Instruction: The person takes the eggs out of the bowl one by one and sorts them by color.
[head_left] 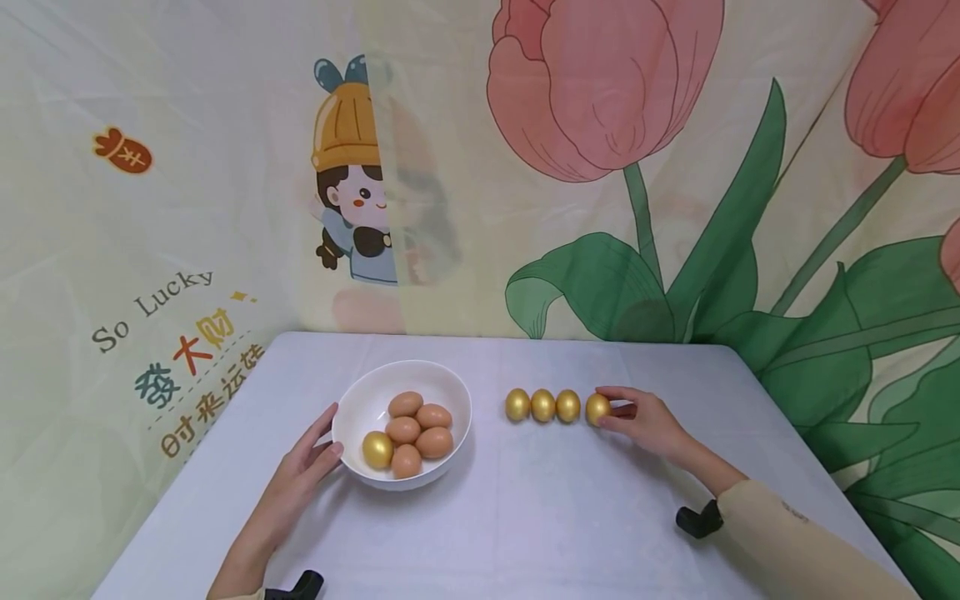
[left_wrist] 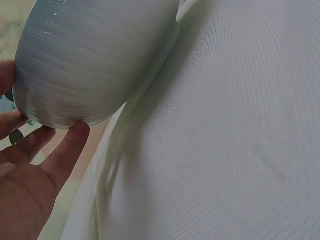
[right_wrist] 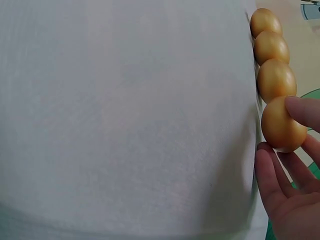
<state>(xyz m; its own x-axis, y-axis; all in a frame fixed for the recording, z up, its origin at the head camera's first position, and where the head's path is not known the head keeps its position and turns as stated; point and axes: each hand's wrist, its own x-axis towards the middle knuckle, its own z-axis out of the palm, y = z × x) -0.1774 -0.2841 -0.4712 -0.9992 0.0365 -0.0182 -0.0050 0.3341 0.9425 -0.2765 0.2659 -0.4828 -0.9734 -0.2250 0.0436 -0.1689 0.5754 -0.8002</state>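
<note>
A white bowl [head_left: 455, 392] stands on the left part of the table, holding several brown eggs [head_left: 435, 442] and one golden egg [head_left: 377, 450]. My left hand [head_left: 296, 479] holds the bowl's left side; in the left wrist view its fingers [left_wrist: 67, 150] touch the outer wall [left_wrist: 95, 60]. To the right, three golden eggs [head_left: 543, 406] stand in a row, side by side. My right hand [head_left: 648, 425] pinches a fourth golden egg [right_wrist: 282, 125] between thumb and fingers, at the right end of that row. In the head view a small gap separates it from the others.
A white cloth [head_left: 525, 517] covers the table. Behind it hangs a printed backdrop with pink tulips [head_left: 607, 83], green leaves and a cartoon figure [head_left: 352, 183]. Black wrist mounts [head_left: 699, 520] sit by both sleeves.
</note>
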